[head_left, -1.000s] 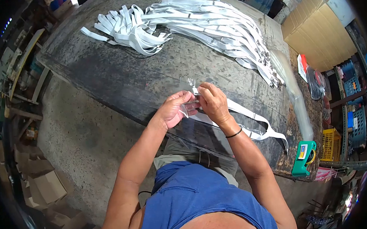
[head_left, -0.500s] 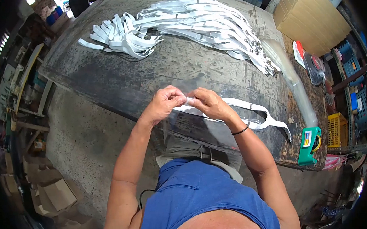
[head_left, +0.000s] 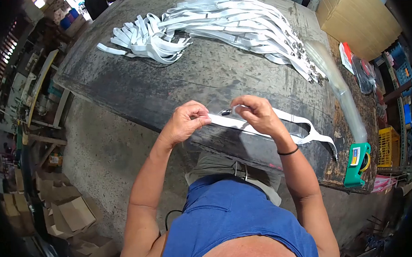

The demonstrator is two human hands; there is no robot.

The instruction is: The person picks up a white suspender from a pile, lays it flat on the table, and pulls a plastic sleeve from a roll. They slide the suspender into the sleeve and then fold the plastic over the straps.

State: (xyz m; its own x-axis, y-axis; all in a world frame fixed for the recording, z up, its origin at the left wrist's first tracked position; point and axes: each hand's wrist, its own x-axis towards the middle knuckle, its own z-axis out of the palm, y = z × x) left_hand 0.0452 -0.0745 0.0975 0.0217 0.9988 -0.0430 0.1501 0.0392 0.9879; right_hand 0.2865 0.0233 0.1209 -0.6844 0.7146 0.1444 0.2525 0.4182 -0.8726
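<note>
My left hand (head_left: 187, 122) pinches one end of a white strap belonging to a pair of Y-shaped suspenders (head_left: 315, 136) near the table's front edge. From its fingertips that strap runs right, passing below my right hand (head_left: 259, 115). The right fingers are curled together around a whitish piece, which looks like the other strap of the suspenders; the fingers partly hide it. A dark metal clip (head_left: 225, 112) shows just left of the right fingertips. The tail of the suspenders, with its clip, hangs toward the right side of the table.
A big bundle of white suspenders (head_left: 238, 26) lies across the back of the worn table (head_left: 143, 92). On the right are a long clear plastic roll (head_left: 341, 91), a green tape dispenser (head_left: 357, 165) and a cardboard box (head_left: 361, 20). Open cartons (head_left: 73, 214) sit on the floor at left.
My hands were together, fingertips touching over a small pale piece. Now they are apart: the right has moved right, and the strap at the left fingertips shows. The view has shifted slightly.
</note>
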